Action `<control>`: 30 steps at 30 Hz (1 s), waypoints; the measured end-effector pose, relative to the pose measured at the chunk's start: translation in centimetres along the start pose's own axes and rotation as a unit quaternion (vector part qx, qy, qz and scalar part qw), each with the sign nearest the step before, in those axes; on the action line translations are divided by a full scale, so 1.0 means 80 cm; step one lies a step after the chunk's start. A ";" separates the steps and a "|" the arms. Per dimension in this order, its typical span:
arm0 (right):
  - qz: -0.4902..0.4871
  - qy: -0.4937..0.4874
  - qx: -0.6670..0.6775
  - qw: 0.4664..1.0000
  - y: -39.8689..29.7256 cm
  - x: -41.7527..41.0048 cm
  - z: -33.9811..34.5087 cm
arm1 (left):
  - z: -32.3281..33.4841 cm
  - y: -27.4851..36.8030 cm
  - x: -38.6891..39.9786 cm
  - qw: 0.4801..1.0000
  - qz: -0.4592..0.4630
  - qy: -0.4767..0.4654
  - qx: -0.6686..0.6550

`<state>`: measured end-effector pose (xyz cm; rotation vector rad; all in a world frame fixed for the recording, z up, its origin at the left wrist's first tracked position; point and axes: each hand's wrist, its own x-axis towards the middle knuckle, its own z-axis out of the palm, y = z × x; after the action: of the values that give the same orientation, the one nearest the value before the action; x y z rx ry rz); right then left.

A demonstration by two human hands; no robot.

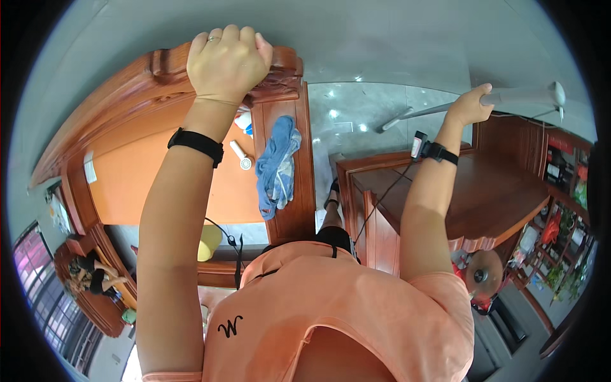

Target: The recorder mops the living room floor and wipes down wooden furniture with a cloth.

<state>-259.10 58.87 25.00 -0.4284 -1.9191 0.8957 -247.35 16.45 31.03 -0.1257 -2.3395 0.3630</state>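
My left hand (229,67) is closed over the top of a carved wooden sofa back (157,71), with the fingertips hidden behind the knuckles. In my right hand (470,107) is the grey handle of a long-handled floor cleaner (522,94). Its thin tube slants away to a flat head (396,119) over the tiled floor. A blue cloth (279,162) with white patches lies crumpled on the broad wooden armrest (303,191), just below my left hand. A small white handheld fan (241,155) rests on the orange seat mat (167,176).
A dark wooden table (477,186) stands to my right, with a black cable (384,198) hanging in front of it. Beyond are shelves (565,167) with plants and goods. A yellow stool or bin (209,242) is by the sofa. A person (95,274) sits far left.
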 end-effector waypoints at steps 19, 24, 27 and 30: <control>0.195 -0.225 0.312 0.902 -0.087 -0.141 0.128 | -0.029 0.000 0.012 0.998 -0.010 0.001 -0.062; 0.231 -0.339 0.376 0.831 -0.157 -0.214 0.044 | -0.023 0.000 0.006 0.998 -0.021 -0.004 -0.056; 0.120 -0.431 0.374 0.812 -0.150 -0.260 -0.013 | -0.021 0.000 0.003 0.999 -0.004 0.020 -0.035; -0.074 -0.526 0.250 0.810 -0.123 -0.279 -0.075 | -0.022 0.004 0.002 0.999 0.021 0.037 -0.003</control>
<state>-242.14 40.90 20.35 0.6933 -2.4609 1.6825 -246.23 17.18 32.25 -0.1880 -2.2682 0.3669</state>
